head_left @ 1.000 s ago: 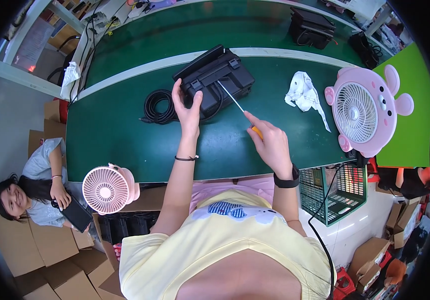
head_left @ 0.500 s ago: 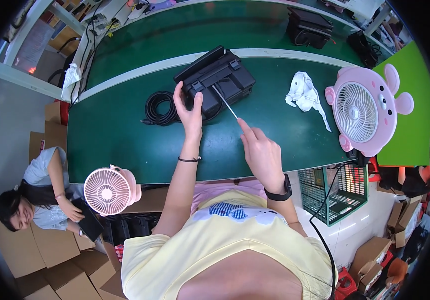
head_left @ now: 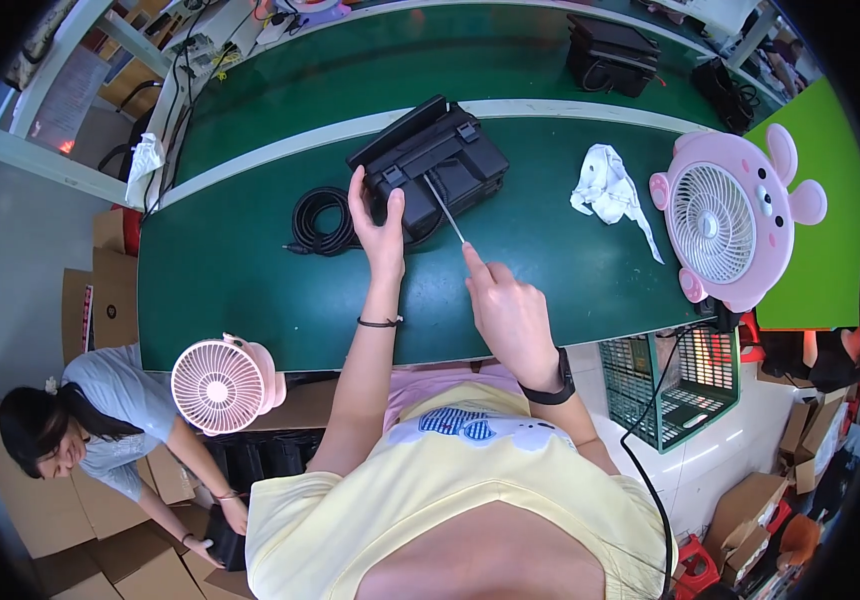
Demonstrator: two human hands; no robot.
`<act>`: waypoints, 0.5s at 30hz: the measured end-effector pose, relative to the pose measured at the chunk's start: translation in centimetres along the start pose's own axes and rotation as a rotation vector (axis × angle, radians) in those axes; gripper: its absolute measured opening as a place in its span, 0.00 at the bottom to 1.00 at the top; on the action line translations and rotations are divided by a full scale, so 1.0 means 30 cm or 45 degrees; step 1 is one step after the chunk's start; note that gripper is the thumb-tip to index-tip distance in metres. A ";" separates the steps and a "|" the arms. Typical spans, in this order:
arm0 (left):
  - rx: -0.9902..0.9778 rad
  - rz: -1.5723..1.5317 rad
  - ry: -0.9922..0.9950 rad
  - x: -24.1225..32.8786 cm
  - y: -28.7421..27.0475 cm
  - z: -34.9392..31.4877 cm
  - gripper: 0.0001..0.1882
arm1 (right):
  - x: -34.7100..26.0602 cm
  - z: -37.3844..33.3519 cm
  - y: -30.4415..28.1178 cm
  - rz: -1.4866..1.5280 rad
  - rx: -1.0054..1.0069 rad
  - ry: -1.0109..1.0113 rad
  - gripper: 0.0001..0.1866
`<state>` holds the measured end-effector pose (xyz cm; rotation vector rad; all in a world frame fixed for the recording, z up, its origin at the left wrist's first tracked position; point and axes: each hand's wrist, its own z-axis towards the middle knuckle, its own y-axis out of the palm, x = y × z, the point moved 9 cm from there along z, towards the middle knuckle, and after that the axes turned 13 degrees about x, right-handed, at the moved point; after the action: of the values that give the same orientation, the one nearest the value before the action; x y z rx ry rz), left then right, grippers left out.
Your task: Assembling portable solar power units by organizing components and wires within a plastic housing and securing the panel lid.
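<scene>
A black plastic case [head_left: 450, 165] with latches and a raised flap lies tilted on the green table. My left hand [head_left: 381, 228] grips its near left side, the thumb on the front and the fingers round the edge. In my right hand [head_left: 512, 310] is a thin, silvery, rod-like tool [head_left: 447, 215], pinched at its near end. Its far tip rests at a recess in the front of the case; the handle end is hidden by my fingers. A coiled black cable [head_left: 318, 220] lies left of the case, next to my left hand.
A pink fan [head_left: 218, 388] stands at the table's left corner, a pink animal-shaped fan [head_left: 740, 220] at the right. Crumpled white cloth [head_left: 610, 185] lies between case and right fan. Another black case [head_left: 612, 55] sits farther back. A co-worker [head_left: 100, 420] bends over cartons at left.
My right hand has shifted slightly left with the tool, which now stands a little steeper. My left hand and the case stay put. The co-worker has lowered a black object toward the cartons.
</scene>
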<state>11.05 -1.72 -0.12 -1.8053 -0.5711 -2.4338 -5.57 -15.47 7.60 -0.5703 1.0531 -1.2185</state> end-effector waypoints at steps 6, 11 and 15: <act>-0.069 0.057 -0.018 -0.018 -0.003 0.001 0.34 | 0.002 -0.001 -0.005 0.045 0.053 -0.014 0.21; -0.075 0.022 -0.048 -0.026 -0.001 0.005 0.34 | 0.038 0.015 0.008 0.298 0.077 -0.014 0.22; -0.068 0.027 -0.032 -0.028 -0.003 0.012 0.34 | 0.138 -0.015 0.128 1.105 -0.305 0.608 0.25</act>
<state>11.61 -1.67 -0.84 -1.8542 -0.4904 -2.4392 -4.21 -18.17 2.80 0.0474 1.6329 -0.4540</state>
